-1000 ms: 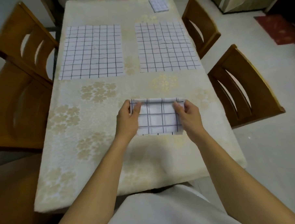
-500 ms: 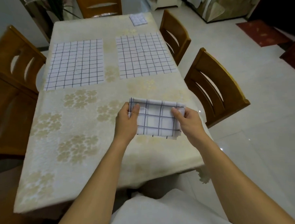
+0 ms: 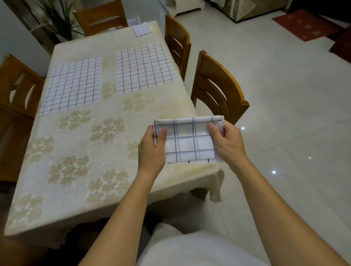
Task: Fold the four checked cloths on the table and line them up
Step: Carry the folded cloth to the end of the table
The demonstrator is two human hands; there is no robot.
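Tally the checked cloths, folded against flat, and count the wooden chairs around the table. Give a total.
Folded cloths: 2 (one held by the left hand and right hand, one at the far end)
Flat cloths: 2
Wooden chairs: 5
Total: 9

The table (image 3: 43,223), draped in a cream flowered tablecloth (image 3: 76,137), carried a left spread cloth (image 3: 72,85) and a right spread cloth (image 3: 143,68) side by side on its far half, with a small folded cloth (image 3: 141,29) at its far right corner.
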